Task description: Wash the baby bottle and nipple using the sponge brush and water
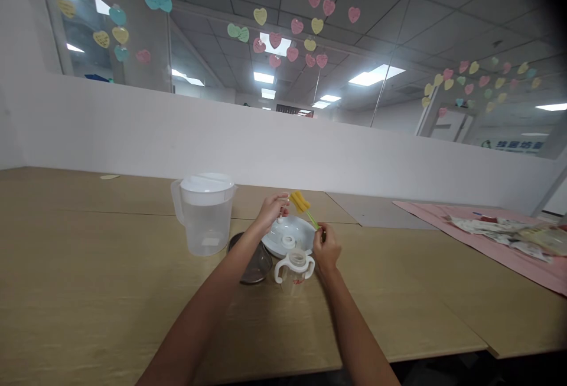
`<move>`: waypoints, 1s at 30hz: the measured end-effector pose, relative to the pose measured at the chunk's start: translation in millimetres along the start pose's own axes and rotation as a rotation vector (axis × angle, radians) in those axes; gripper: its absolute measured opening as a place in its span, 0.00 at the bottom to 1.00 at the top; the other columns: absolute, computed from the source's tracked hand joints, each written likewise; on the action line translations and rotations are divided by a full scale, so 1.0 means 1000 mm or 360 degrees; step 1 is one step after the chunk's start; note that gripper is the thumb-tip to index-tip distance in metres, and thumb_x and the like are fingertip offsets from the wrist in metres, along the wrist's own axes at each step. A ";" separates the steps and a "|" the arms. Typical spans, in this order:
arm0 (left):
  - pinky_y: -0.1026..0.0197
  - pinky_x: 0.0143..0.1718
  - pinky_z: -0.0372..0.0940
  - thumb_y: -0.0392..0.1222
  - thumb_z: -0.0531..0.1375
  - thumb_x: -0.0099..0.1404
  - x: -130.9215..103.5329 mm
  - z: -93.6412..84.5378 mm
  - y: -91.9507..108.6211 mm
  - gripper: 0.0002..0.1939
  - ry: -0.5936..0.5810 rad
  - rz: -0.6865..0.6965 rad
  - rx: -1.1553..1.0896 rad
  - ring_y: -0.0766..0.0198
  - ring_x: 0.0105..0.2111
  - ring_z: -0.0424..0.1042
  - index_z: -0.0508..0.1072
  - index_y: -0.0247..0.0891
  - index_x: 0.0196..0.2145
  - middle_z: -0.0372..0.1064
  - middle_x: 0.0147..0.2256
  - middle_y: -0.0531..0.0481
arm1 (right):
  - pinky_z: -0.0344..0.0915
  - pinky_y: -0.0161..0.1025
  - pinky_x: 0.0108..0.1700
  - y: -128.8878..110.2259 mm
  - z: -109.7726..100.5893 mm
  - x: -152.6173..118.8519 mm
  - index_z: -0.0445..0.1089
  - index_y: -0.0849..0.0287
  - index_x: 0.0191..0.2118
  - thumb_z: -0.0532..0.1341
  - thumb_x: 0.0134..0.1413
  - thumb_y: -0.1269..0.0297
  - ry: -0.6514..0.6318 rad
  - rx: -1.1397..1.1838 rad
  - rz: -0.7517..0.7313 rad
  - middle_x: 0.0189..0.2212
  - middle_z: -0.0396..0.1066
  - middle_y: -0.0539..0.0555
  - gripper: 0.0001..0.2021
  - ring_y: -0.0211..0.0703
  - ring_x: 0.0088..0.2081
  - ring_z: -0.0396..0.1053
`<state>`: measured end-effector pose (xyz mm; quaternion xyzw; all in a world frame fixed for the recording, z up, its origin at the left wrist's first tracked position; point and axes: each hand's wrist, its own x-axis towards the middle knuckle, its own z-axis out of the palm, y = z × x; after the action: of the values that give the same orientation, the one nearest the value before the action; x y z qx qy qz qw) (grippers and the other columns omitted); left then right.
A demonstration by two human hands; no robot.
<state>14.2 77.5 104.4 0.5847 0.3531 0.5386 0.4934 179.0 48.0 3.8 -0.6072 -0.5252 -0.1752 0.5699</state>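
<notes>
My right hand [326, 248] grips the green handle of a bottle brush [300, 201] with a yellow sponge head, held up over a white bowl [271, 245]. My left hand [272, 210] is closed, its fingertips beside the sponge head. A small whitish piece [280, 219] shows below these fingers; I cannot make out what it is. In the bowl lies a white ring-shaped cap [288, 241]. In front of the bowl stands a clear baby bottle [293, 283] with two white side handles and its top uncovered. A dark translucent dish [256, 268] sits left of it, partly behind my left forearm.
A translucent lidded pitcher [207, 221] stands left of the bowl on the wooden table [101, 291]. At the far right, a pink cloth [452, 221] bears plastic packages [509, 232]. A white wall [133, 126] with a glass pane above it rises behind the table.
</notes>
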 end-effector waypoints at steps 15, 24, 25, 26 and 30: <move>0.70 0.17 0.54 0.37 0.53 0.54 0.003 -0.004 -0.002 0.17 0.0171 0.0189 0.0244 0.74 0.16 0.57 0.66 0.30 0.41 0.69 0.26 0.51 | 0.59 0.33 0.33 -0.003 -0.001 0.004 0.68 0.63 0.36 0.46 0.51 0.62 0.0074 0.0008 0.0136 0.29 0.70 0.56 0.16 0.39 0.29 0.66; 0.67 0.26 0.57 0.40 0.54 0.54 0.007 -0.006 -0.008 0.12 0.0253 0.0248 0.0605 0.68 0.23 0.65 0.72 0.32 0.34 0.68 0.23 0.51 | 0.60 0.32 0.33 -0.002 -0.002 0.001 0.68 0.62 0.35 0.46 0.52 0.63 0.0065 0.0055 -0.0087 0.30 0.71 0.56 0.16 0.37 0.28 0.66; 0.66 0.27 0.57 0.42 0.54 0.55 0.008 -0.007 -0.008 0.12 0.0270 0.0256 0.0635 0.67 0.25 0.66 0.72 0.32 0.34 0.69 0.24 0.51 | 0.60 0.32 0.32 -0.001 -0.001 0.001 0.68 0.62 0.35 0.46 0.52 0.63 0.0054 0.0057 -0.0098 0.30 0.71 0.55 0.15 0.37 0.27 0.66; 0.66 0.28 0.57 0.43 0.55 0.55 0.008 -0.008 -0.008 0.12 0.0283 0.0262 0.0663 0.66 0.26 0.66 0.72 0.33 0.33 0.69 0.25 0.50 | 0.60 0.32 0.32 -0.001 -0.001 0.000 0.68 0.62 0.36 0.46 0.52 0.63 0.0044 0.0061 -0.0108 0.29 0.71 0.55 0.15 0.36 0.26 0.66; 0.65 0.30 0.57 0.44 0.55 0.56 0.007 -0.009 -0.006 0.13 0.0287 0.0278 0.0744 0.64 0.28 0.67 0.72 0.33 0.33 0.69 0.26 0.49 | 0.60 0.32 0.32 -0.001 -0.002 0.000 0.68 0.62 0.35 0.46 0.52 0.64 0.0043 0.0077 -0.0132 0.28 0.71 0.54 0.15 0.36 0.27 0.66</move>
<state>7.9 87.7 99.8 0.6608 0.4586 0.5328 0.2630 178.3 46.1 4.7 -0.5686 -0.5462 -0.1941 0.5837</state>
